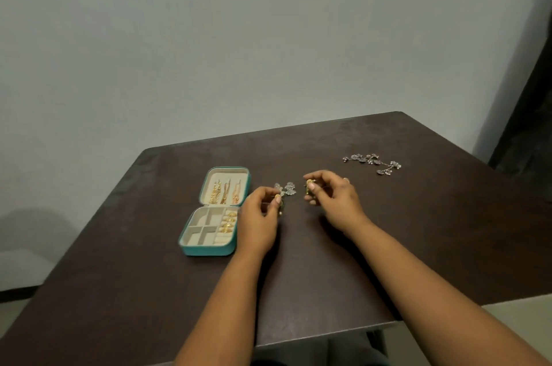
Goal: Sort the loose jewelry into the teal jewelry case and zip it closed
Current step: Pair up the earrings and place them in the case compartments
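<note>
- While I watch through the head camera, the biggest thing before me is the dark brown table (298,276), set against a pale wall (209,37).
- Next in size, I see the teal jewelry case (209,250) lying open on the table's left part, its lid flat on the far side and its tray nearer me.
- Inside the lid, I make out gold chains (224,193) hanging in a row; in the tray, gold rings (228,221) sit in the right-hand slots, and the other compartments look bare.
- My left hand (260,219) hovers just right of the case, with thumb and fingers curled to pinch a small gold piece (279,198).
- My right hand (331,201) is near the left one, its fingers curled round another small gold piece (309,186); I cannot tell what kind of jewelry either is.
- Between the hands, a silver flower cluster (286,188) lies on the table, just beside the left fingertips.
- Well apart to the far right, I see a longer silver flower strand (373,162) lying loose.
</note>
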